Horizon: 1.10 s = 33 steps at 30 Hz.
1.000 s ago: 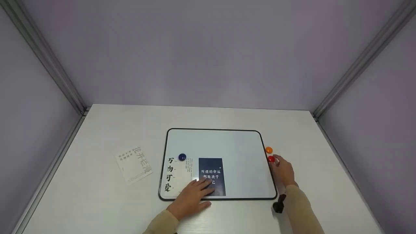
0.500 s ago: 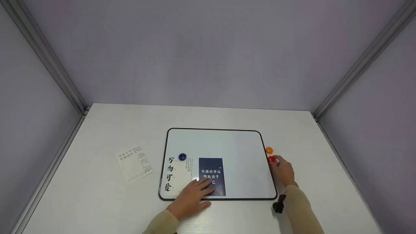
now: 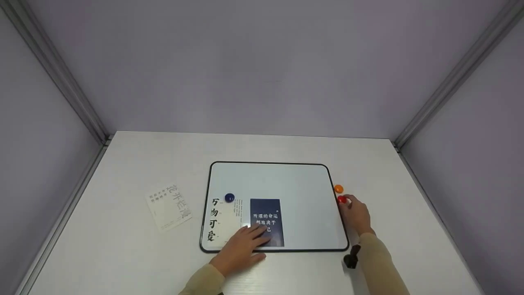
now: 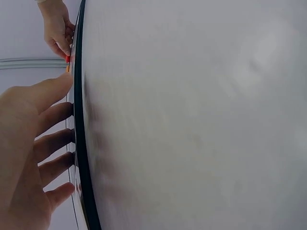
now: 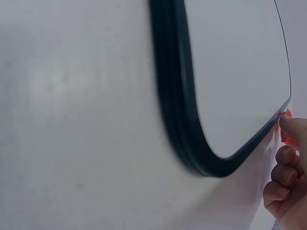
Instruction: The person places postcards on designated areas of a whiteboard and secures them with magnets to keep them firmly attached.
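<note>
Left hand [image 3: 239, 250]: fingers spread, over near edge of whiteboard [image 3: 309, 205], across navy card [image 3: 265, 208] and white calligraphy card [image 3: 226, 221], both on whiteboard's near half. Right hand [image 3: 357, 215]: pinching red magnet [image 3: 341, 199] at whiteboard's right edge. Dark blue magnet [image 3: 229, 198]: on whiteboard's left side. Orange magnet [image 3: 338, 189]: whiteboard's right edge, farther up.

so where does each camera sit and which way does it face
Head: on the head, facing forward and down at the whiteboard; left hand, right hand, sleeves show.
Left: on that wrist, facing the table and whiteboard's rim; both hands show.
Right: on that wrist, facing the whiteboard's corner; right hand shows.
Both wrist views share the red magnet.
</note>
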Tool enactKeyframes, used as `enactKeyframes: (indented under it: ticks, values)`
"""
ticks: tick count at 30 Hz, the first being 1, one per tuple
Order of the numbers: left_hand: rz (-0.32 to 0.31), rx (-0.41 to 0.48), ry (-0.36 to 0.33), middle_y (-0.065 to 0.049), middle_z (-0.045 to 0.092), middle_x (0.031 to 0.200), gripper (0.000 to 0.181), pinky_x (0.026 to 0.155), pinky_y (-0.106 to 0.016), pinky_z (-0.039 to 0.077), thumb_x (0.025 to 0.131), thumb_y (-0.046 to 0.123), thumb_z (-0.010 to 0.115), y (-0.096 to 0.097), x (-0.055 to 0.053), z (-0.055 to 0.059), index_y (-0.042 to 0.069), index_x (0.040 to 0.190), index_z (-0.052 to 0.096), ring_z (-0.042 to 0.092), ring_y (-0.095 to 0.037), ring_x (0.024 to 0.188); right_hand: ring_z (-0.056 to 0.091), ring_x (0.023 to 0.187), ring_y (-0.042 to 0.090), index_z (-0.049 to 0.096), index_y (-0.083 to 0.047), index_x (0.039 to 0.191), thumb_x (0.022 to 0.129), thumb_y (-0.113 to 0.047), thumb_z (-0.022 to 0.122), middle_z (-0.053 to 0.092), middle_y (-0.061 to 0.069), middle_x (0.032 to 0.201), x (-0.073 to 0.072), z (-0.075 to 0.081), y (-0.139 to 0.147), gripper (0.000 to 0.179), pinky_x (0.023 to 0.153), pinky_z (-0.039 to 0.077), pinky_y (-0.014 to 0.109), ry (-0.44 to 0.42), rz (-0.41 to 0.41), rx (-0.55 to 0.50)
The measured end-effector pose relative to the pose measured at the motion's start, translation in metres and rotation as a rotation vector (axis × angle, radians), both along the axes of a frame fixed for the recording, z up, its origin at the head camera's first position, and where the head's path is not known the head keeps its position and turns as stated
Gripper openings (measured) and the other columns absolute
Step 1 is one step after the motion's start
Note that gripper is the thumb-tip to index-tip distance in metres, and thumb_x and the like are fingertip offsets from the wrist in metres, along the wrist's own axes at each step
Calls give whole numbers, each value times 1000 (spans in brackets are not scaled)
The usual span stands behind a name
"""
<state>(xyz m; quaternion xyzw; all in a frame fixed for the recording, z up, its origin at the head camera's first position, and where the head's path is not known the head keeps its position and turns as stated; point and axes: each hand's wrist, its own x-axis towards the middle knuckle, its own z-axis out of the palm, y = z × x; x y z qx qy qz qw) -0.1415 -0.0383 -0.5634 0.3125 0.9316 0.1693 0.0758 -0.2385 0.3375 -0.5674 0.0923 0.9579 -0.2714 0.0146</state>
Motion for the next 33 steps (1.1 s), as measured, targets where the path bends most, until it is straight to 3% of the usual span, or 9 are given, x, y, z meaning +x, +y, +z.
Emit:
enactKeyframes:
  ticks: [14, 33]
  values:
    - [5, 8, -8, 2, 37, 157, 52, 122, -47, 27, 94, 45, 53, 0, -1, 0, 28, 142, 46, 34, -24, 147, 46, 65, 16, 52, -6, 132, 98, -20, 54, 56, 8, 77, -1, 9, -4, 38, 55, 35, 25, 6, -1, -26]
    - [-2, 3, -12, 1, 40, 155, 51, 121, -46, 29, 94, 45, 52, -1, -2, 0, 27, 142, 47, 36, -25, 146, 41, 57, 13, 58, 0, 124, 92, -19, 63, 50, 5, 67, -4, 20, -24, 37, 51, 32, 22, 107, 91, -1]
